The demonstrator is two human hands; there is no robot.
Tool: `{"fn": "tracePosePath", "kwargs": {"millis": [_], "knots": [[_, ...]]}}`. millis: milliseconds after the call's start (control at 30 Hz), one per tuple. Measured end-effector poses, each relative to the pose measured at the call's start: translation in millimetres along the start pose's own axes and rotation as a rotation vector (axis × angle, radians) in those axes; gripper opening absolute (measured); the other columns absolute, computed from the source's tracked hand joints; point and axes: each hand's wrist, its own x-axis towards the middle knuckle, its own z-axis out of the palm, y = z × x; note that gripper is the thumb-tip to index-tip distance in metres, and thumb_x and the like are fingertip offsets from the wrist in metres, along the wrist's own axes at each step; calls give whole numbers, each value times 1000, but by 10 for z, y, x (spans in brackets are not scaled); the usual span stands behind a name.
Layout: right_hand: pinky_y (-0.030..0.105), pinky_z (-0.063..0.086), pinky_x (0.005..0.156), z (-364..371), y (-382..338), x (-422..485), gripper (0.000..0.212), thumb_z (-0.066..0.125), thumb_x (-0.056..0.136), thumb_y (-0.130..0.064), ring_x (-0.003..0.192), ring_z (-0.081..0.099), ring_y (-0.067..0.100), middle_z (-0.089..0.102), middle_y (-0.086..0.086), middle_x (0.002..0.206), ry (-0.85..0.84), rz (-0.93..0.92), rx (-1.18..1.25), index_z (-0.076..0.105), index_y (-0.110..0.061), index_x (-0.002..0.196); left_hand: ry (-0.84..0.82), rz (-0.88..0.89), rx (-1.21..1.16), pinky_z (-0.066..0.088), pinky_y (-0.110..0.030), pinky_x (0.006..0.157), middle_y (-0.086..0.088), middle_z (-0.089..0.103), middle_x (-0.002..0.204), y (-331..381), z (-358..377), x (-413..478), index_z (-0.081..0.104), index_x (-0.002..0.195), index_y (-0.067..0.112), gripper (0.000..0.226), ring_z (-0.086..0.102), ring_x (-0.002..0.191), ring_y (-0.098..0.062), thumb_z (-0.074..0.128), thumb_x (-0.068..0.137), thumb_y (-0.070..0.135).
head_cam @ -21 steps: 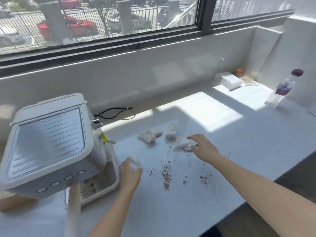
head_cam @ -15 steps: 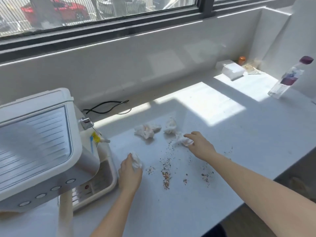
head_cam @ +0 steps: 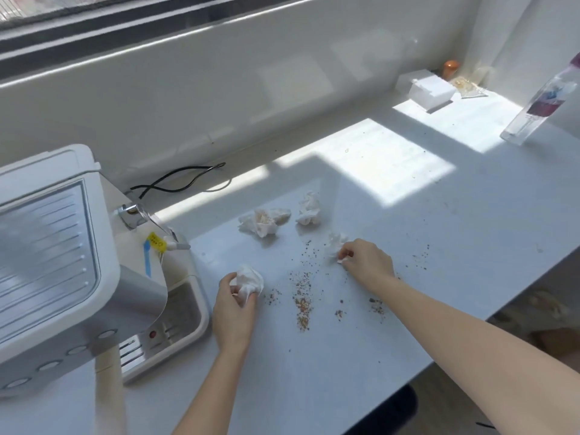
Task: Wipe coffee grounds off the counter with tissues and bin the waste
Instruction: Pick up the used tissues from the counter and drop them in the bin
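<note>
Brown coffee grounds (head_cam: 303, 301) lie scattered on the white counter (head_cam: 439, 221) between my two hands. My left hand (head_cam: 233, 309) grips a crumpled white tissue (head_cam: 249, 281) pressed to the counter, just left of the grounds. My right hand (head_cam: 368, 265) pinches another crumpled tissue (head_cam: 335, 243) at the far side of the spill. Two more used tissue wads, one stained (head_cam: 263, 222) and one white (head_cam: 309, 208), rest on the counter behind the grounds. No bin is in view.
A white coffee machine (head_cam: 56, 252) with its drip tray (head_cam: 175, 321) stands at the left, a black cord (head_cam: 175, 183) behind it. A tissue box (head_cam: 430, 92), an orange-capped item (head_cam: 451, 68) and a clear bottle (head_cam: 539, 105) sit at the far right. The counter's front edge runs diagonally at right.
The camera has tilted down and closer. My right hand has closed its fingers on the tissue near the spill. My left hand has shifted slightly, showing more of its tissue.
</note>
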Motion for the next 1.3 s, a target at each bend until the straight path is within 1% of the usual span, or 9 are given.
{"fn": "tracePosePath", "kwargs": {"millis": [167,367,467,667,800,933,1033,1167,1300], "knots": [[26,39,56,-88,53,-274,16,57,82,-19,78,54,10,59,-13,89,51,18,238,59,-34,77,25,49,-32,39,-30,63,7,57,86,174,49,-293,42,100,20,34,59,79,-19,69,80,23],[31,50,58,-180,338,-864,15,58,74,-17,58,55,6,63,-12,81,80,55,539,58,-32,70,-110,172,-119,39,-20,58,11,61,83,386,345,-938,50,81,29,20,57,75,0,69,81,22],[24,43,54,-192,600,-1227,16,59,75,-15,47,46,0,62,-10,77,97,68,632,57,-30,70,-206,201,-131,41,-20,57,12,61,79,407,538,-1342,51,77,32,18,57,73,1,68,82,28],[27,43,64,-193,1120,-2027,22,62,78,-12,62,48,9,58,-13,73,204,194,844,53,-29,67,-428,232,-110,44,-23,57,17,61,71,243,933,-2288,48,73,31,21,58,66,-3,57,79,50],[26,47,65,-149,1468,-2512,12,63,80,-22,66,55,10,62,-6,81,241,309,967,52,-25,84,-568,157,-70,44,-25,59,11,63,66,18,1186,-2770,53,70,27,20,57,62,-3,61,79,43],[25,47,66,122,1887,-2899,9,60,83,-17,65,57,9,64,-5,80,220,487,983,57,-24,88,-602,47,-26,43,-26,63,3,65,69,-259,1400,-2990,56,72,22,17,62,70,-15,63,81,33],[21,45,56,446,2112,-3089,13,57,84,-14,58,56,8,63,-4,79,173,650,1011,57,-26,85,-639,-41,43,46,-30,66,-1,67,75,-484,1532,-3045,56,74,20,17,61,72,-17,63,81,34],[20,46,47,950,2297,-3157,10,55,87,-10,53,54,10,61,2,76,73,807,1044,58,-14,96,-667,-141,123,43,-27,61,-1,66,75,-768,1713,-3046,56,77,18,17,58,66,-14,62,81,33],[20,48,46,1338,2360,-3077,18,54,88,-9,53,54,11,60,3,74,3,902,1074,59,-7,105,-662,-191,196,42,-27,60,3,64,70,-957,1882,-2953,55,77,17,12,57,65,-13,57,79,28]]}}
